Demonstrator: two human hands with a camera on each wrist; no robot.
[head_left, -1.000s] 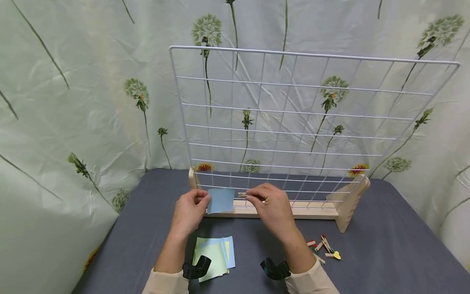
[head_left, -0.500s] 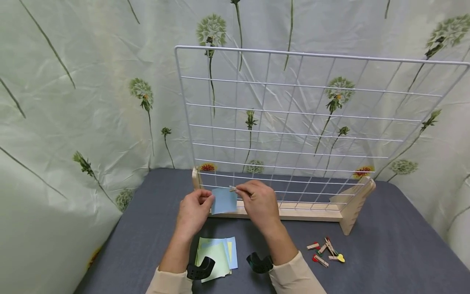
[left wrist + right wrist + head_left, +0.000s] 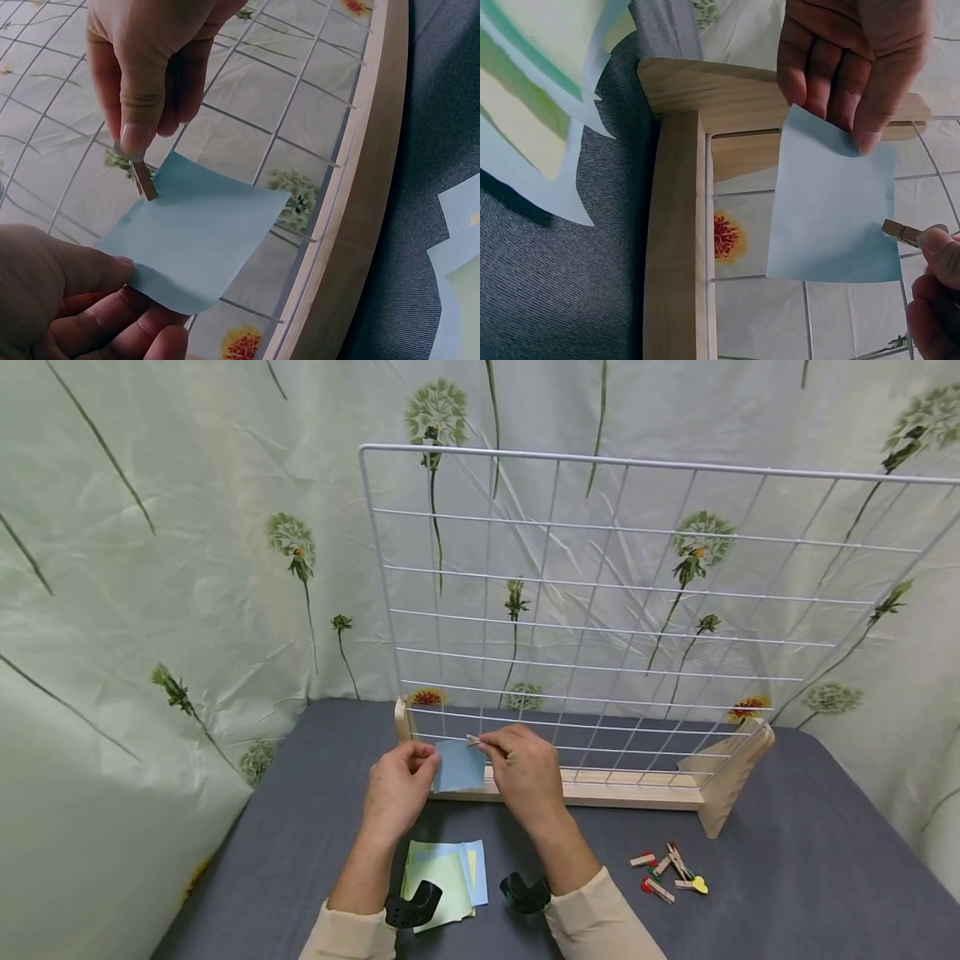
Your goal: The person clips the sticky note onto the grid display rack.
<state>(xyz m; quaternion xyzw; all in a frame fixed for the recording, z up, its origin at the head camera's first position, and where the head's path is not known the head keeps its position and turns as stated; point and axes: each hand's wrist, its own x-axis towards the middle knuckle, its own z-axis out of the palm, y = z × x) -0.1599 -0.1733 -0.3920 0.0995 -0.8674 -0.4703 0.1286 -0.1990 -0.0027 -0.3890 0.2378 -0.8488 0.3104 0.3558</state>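
A square blue paper note (image 3: 460, 766) is held up in front of the lower left part of the white wire grid (image 3: 570, 670). My left hand (image 3: 399, 785) pinches its left edge between thumb and fingers. With thumb and fingertips my right hand (image 3: 527, 770) pinches a small wooden clothespin (image 3: 142, 180). In the left wrist view the clothespin's tip overlaps the note's upper edge, near one corner. The right wrist view shows the same clothespin (image 3: 901, 231) at the side of the note, grid wires behind it.
The grid stands in a wooden base (image 3: 630, 795) with upright end pieces. A stack of green, yellow and blue notes (image 3: 442, 881) lies on the dark cloth between the forearms. Several small clothespins (image 3: 658, 892), some with red, green or yellow decorations, lie to the right. A flowered curtain hangs behind.
My right hand has moved left, bringing the clothespin from beside the note to its upper right edge. The left hand keeps its pinch on the note. The head view has shifted slightly.
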